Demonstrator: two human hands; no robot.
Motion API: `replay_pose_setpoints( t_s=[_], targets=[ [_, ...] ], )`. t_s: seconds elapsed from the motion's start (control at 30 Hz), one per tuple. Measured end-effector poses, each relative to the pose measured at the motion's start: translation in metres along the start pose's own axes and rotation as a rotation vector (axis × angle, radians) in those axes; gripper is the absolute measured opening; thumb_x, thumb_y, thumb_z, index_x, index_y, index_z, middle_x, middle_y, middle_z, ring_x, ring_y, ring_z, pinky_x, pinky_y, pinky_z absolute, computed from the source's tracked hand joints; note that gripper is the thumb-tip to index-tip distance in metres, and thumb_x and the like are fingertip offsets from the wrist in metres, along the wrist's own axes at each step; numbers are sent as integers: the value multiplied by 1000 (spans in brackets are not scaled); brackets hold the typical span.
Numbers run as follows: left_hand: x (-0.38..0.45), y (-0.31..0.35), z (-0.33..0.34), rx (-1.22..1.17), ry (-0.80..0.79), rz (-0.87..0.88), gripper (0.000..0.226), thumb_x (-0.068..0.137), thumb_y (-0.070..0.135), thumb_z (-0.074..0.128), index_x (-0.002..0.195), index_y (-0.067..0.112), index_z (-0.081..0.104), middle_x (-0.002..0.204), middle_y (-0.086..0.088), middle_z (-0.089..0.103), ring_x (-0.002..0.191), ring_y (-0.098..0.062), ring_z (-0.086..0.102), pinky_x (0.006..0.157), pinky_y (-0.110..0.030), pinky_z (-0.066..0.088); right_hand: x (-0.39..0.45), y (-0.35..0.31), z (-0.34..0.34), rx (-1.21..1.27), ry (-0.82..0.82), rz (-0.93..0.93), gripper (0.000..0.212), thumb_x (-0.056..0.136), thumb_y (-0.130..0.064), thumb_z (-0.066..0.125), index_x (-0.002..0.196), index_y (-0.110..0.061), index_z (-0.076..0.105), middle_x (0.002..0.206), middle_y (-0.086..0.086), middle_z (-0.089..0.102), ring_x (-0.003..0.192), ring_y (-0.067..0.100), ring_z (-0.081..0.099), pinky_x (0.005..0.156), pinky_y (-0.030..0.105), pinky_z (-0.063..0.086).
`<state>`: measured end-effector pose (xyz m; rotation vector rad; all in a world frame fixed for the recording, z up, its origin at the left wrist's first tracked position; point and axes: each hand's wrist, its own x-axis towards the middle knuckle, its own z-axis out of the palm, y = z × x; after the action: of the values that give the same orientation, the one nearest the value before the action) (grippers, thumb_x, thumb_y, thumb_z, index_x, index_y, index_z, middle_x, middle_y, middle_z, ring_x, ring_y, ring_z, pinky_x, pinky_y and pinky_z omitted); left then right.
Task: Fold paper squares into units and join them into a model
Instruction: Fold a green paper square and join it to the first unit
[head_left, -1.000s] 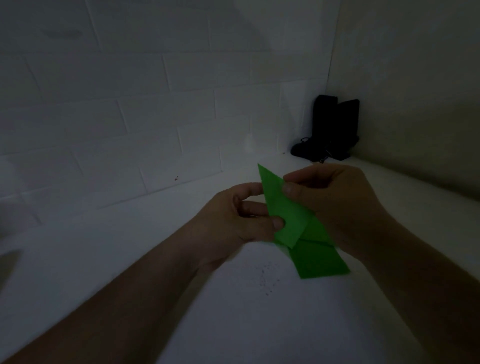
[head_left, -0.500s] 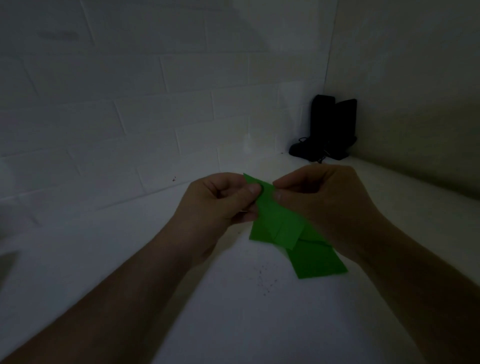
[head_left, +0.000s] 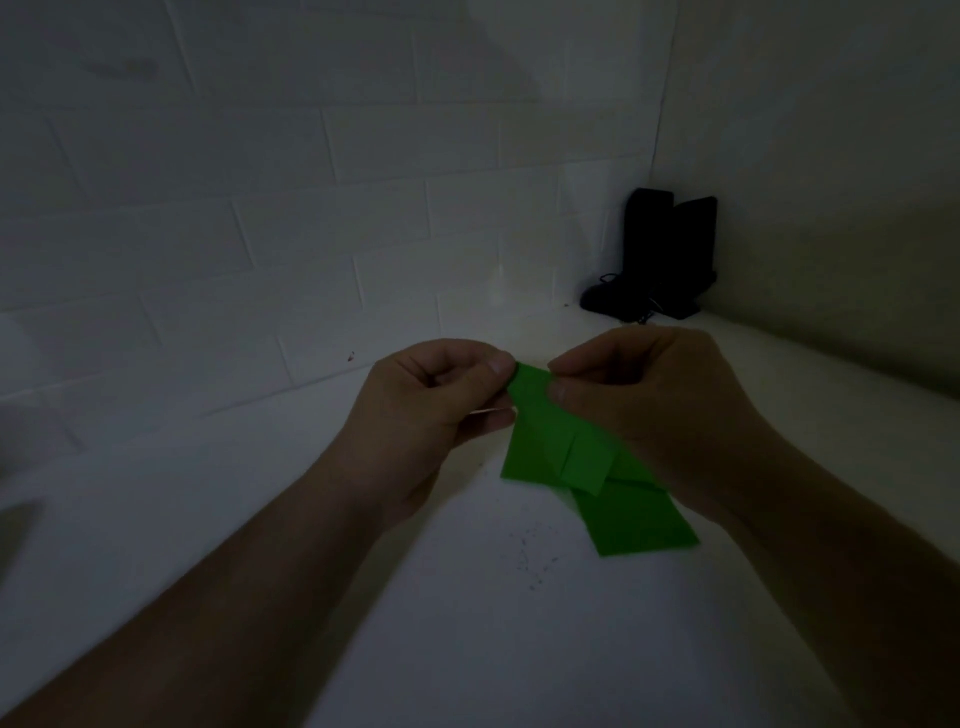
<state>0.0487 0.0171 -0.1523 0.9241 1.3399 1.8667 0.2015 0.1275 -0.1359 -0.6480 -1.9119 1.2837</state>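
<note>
The fingers (head_left: 488, 371) of the left hand (head_left: 415, 421) are curled, thumb tip against forefinger, pinching the upper left corner of a folded green paper unit (head_left: 550, 441). The fingers (head_left: 563, 387) of the right hand (head_left: 660, 410) are curled too and pinch the same piece at its upper right edge, so both hands grip one piece between them, above the white tabletop (head_left: 260, 519).

Two green pieces can be counted. The upper one is held by its top and hangs toward the tabletop, with a narrow flap folded down its middle. A second green paper unit (head_left: 639, 525) shows below and to the right, its top tucked behind the first; whether it is slotted in or only overlapped cannot be told, nor whether it lies on the tabletop or hangs free.

The right hand covers the right side of the held piece, and the fingers behind the paper are hidden. The light is dim and detail is soft. In the far corner, against the white brick wall (head_left: 260, 234), stand two dark upright objects (head_left: 670, 244) with a dark tangle at their foot; what they are is hard to make out. A few dark specks (head_left: 530, 566) dot the tabletop.
</note>
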Motion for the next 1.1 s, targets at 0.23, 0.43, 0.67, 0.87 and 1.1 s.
replay_pose_setpoints(
  t_s=[0.23,0.43,0.67,0.87,1.1],
  targets=[
    [-1,1,-2,-7,-13,-12,15,77,14,71,86,3,73,96,-23,75,92,-32,73,89,-43,62,3,3,-1,-30,-66,44,12,81,-9,81,82,-21,79,74,-6,76,65,5,71,58,13,51],
    [-1,4,-2,-4,-27,-25,10,78,20,71,77,11,71,90,-15,76,87,-27,73,81,-37,62,4,4,-2,-20,-92,47,10,83,-13,79,81,-23,79,77,-8,77,71,4,72,60,13,53],
    [1,4,-2,-10,-6,-54,15,78,22,71,66,15,67,79,-9,73,80,-22,70,75,-32,59,5,4,-2,-37,-141,63,10,86,-16,76,83,-25,79,78,-12,76,70,0,71,58,12,51],
    [3,3,-5,-23,53,-52,17,90,22,67,77,11,68,83,-9,72,88,-27,69,83,-39,62,7,9,-2,36,-136,93,6,85,-15,78,83,-20,80,82,-2,78,75,14,75,74,35,60],
    [-4,-3,5,110,-94,-100,29,95,18,63,107,-7,71,104,-20,76,95,-28,74,83,-33,62,10,13,-1,204,-61,121,3,83,-11,78,83,-13,81,89,11,78,87,30,76,87,55,60]
  ],
)
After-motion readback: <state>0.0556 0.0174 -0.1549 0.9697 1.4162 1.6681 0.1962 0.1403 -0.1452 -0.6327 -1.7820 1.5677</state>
